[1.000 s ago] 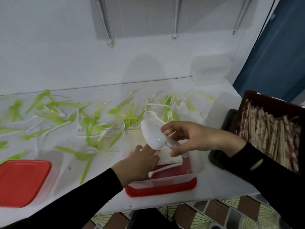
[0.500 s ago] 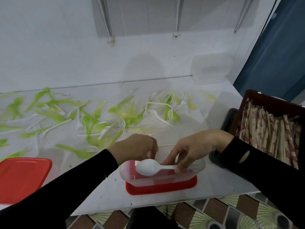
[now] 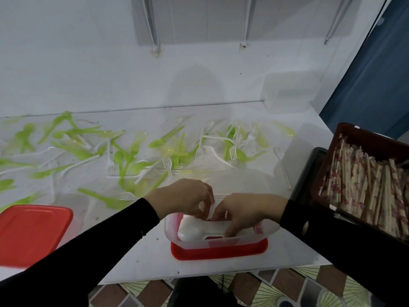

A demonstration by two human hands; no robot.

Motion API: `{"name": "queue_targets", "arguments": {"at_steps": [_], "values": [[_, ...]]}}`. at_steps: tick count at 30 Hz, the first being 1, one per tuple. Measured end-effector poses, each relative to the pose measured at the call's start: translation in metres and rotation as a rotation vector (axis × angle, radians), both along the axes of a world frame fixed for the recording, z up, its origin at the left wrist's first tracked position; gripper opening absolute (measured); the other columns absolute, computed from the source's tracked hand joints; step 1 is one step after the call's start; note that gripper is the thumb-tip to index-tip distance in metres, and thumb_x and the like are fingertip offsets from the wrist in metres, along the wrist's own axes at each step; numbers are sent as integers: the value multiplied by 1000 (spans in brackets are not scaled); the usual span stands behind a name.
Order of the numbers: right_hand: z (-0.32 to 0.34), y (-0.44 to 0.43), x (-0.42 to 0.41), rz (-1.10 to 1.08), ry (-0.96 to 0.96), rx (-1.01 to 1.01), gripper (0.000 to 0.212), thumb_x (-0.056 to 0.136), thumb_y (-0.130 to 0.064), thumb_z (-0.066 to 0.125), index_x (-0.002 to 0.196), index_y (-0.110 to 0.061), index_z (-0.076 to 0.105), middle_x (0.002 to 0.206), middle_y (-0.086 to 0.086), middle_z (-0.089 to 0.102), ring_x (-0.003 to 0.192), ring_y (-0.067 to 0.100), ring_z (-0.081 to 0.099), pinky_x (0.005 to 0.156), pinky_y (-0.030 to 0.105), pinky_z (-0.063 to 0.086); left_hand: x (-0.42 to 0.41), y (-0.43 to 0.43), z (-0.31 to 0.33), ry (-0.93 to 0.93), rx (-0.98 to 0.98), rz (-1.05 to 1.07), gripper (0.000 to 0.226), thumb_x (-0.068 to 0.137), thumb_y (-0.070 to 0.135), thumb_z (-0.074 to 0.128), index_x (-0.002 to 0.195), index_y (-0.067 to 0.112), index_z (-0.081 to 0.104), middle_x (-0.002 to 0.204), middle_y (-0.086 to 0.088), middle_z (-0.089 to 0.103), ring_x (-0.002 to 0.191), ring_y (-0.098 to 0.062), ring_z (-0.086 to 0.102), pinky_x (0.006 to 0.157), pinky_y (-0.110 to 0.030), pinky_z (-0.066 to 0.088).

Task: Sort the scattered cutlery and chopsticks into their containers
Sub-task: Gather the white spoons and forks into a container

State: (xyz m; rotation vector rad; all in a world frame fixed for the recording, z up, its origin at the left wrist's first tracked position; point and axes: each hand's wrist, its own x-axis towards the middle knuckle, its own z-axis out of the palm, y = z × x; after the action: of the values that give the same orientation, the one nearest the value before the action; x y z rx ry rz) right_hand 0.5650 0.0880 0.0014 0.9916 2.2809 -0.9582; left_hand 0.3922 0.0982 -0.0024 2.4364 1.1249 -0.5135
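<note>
A clear plastic container (image 3: 221,243) stands on a red lid (image 3: 219,251) near the table's front edge. Several white spoons (image 3: 192,231) lie inside it. My right hand (image 3: 245,212) reaches into the container, and its fingertips pinch the handle of the top white spoon. My left hand (image 3: 186,198) is beside it, fingers curled at the container's far wall, where they seem to hold it. Green and white plastic forks and spoons (image 3: 141,156) lie scattered across the white table (image 3: 132,251) behind.
A dark brown tray of paper-wrapped chopsticks (image 3: 365,185) sits at the right on a black tray (image 3: 309,173). A container with a red lid (image 3: 31,229) is at the front left. A clear empty box (image 3: 287,91) stands at the back right by the wall.
My right hand has carried the white spoon from above down into the clear container and laid it on the others. My left hand drew back to the container's far wall.
</note>
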Motion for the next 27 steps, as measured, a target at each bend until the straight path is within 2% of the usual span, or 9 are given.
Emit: {"name": "queue_targets", "arguments": {"at_steps": [3,7,11,14,17,21,24,27], "values": [[-10,-3,-3,6,-7,89,45,85,-33,72,127,-21,61,118,-1,64,102,18,58,90,32,48,-1,1,2,-2,-27,9,14,88,32,68,99,29,76,132,21,51,85,0,44,71,-21,33],[-21,-8,-4,0,9,190,48,84,-36,73,126,-19,57,121,2,58,107,22,55,90,32,46,-3,-1,0,-38,-17,11,17,89,33,66,104,31,74,130,17,52,109,-9,54,78,-25,43],[-24,-12,-2,21,45,257,49,87,-37,70,129,-17,56,125,3,49,111,23,53,87,27,41,-3,-3,-2,-51,13,19,18,89,32,66,105,31,73,130,14,51,111,-10,53,76,-25,40],[-27,-13,-5,59,31,281,49,90,-31,67,133,-13,53,126,9,52,114,27,54,94,35,47,-6,-3,-4,-97,-5,23,16,89,30,67,104,30,74,131,13,51,114,-7,51,76,-23,36],[-30,-14,-6,72,13,316,49,90,-26,64,132,-6,48,125,13,53,112,31,56,89,40,50,-8,-3,-5,-115,-35,34,16,90,29,66,105,28,73,130,13,51,115,-6,50,77,-22,35],[-33,-15,-8,60,-37,397,53,92,-26,60,135,-8,36,125,10,52,112,31,57,80,39,41,-7,0,-5,-137,-82,28,18,90,25,66,106,24,74,131,8,51,117,-9,50,95,-29,43],[-28,-16,-11,112,-124,404,40,96,-22,53,132,-9,43,126,11,49,113,31,54,89,44,40,-8,1,-5,-169,-104,43,20,87,23,71,105,18,75,133,3,52,122,-11,49,102,-22,36],[-24,-13,-9,171,-189,415,25,96,-30,53,114,-13,57,118,11,58,110,31,56,93,43,39,-11,1,-3,-138,-74,85,27,76,22,82,99,14,73,133,2,52,123,-14,47,97,-21,35]]}}
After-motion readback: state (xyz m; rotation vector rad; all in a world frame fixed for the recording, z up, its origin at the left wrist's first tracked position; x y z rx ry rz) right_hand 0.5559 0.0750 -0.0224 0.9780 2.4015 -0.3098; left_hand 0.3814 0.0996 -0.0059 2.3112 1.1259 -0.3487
